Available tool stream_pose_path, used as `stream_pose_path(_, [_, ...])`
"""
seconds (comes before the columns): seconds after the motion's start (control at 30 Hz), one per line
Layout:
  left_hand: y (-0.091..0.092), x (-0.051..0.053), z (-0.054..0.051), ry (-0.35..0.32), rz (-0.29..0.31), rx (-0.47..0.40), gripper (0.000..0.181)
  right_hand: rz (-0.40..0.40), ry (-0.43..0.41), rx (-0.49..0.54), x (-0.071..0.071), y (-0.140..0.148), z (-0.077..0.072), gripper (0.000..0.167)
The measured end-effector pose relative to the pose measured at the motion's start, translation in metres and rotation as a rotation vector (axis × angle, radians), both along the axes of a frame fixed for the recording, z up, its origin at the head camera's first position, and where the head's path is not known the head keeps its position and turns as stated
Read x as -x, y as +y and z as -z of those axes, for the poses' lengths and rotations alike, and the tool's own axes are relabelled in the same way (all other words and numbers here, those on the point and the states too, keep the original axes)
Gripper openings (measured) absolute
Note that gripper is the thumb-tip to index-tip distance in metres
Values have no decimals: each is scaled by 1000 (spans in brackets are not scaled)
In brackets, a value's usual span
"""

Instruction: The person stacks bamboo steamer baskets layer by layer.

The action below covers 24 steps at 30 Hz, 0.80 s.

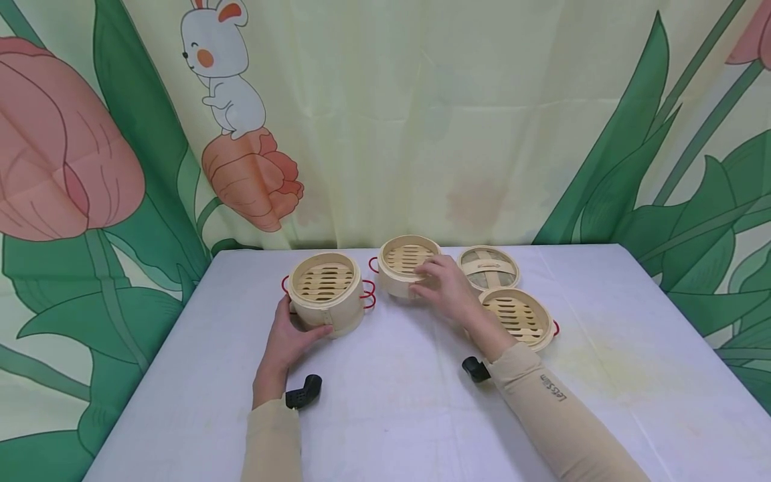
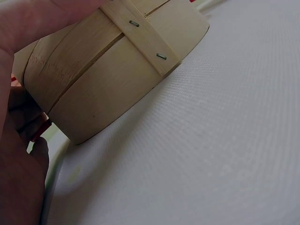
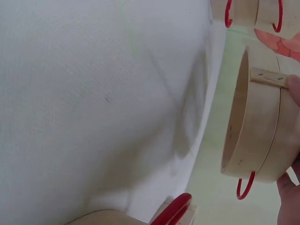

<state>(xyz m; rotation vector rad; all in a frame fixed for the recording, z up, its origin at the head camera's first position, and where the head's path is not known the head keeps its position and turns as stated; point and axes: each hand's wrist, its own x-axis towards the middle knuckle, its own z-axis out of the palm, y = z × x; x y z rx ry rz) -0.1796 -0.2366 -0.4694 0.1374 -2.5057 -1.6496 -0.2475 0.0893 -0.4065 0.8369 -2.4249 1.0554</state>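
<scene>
On the left, a stack of round bamboo steamer baskets [image 1: 325, 298] with red handles stands on the table. My left hand [image 1: 292, 341] grips its left and near side, thumb across the front; the left wrist view shows the stack's stapled wall [image 2: 108, 70] beside the hand [image 2: 23, 154]. My right hand [image 1: 446, 288] grips another basket [image 1: 406, 264] by its right side. In the right wrist view this basket [image 3: 255, 117] is off the table, its hollow underside showing, with fingers of the hand [image 3: 290, 192] on its wall.
A round woven lid [image 1: 489, 268] lies at the back, right of the held basket. In front of it a shallow steamer basket [image 1: 518, 316] with a red handle lies partly behind my right forearm. The white table [image 1: 385, 415] ends at a printed curtain [image 1: 391, 134].
</scene>
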Motion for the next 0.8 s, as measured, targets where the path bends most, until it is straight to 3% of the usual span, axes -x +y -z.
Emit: stream_pose_path(0.8, [0,-1,-2,-5,9,-24,114,-23,106,53,-2,-6,-24,27])
